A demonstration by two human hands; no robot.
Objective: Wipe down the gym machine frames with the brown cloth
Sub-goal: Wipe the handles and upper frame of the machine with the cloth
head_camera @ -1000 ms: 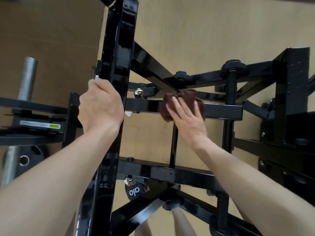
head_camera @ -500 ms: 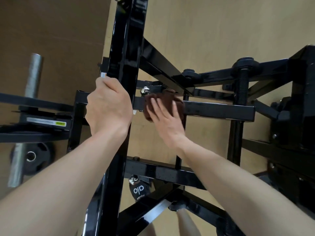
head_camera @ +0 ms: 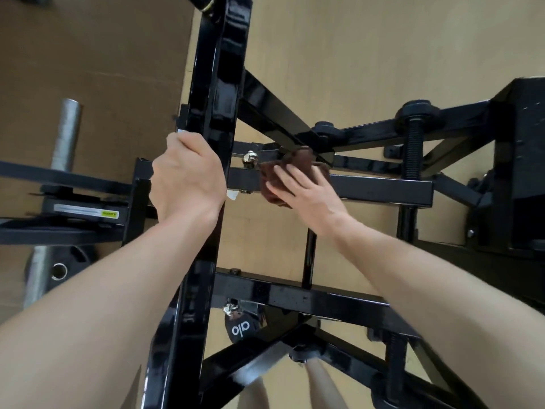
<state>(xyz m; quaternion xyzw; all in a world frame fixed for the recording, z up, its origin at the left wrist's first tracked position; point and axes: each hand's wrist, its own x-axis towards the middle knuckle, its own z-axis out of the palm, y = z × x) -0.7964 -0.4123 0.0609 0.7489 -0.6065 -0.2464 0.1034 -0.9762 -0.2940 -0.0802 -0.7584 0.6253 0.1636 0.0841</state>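
I look down through a black gym machine frame. My left hand [head_camera: 185, 178] grips the tall glossy upright post [head_camera: 215, 84] with its fingers curled round it. A horizontal black crossbar [head_camera: 383, 188] runs right from that post. The brown cloth [head_camera: 298, 163] lies bunched on the crossbar's left part, close to the post. My right hand [head_camera: 306, 193] presses flat on the cloth with straight fingers, covering its lower half.
A lower crossbar [head_camera: 295, 296] and diagonal braces [head_camera: 265, 107] cross below and behind. A threaded black rod [head_camera: 413, 149] stands at the right, next to a black block [head_camera: 519, 160]. A steel sleeve [head_camera: 66, 134] and a weight plate [head_camera: 56, 270] sit at the left over tan floor.
My right hand slid the cloth left along the crossbar toward the upright post, and it now sits slightly back to the right. My left hand kept its grip on the post.
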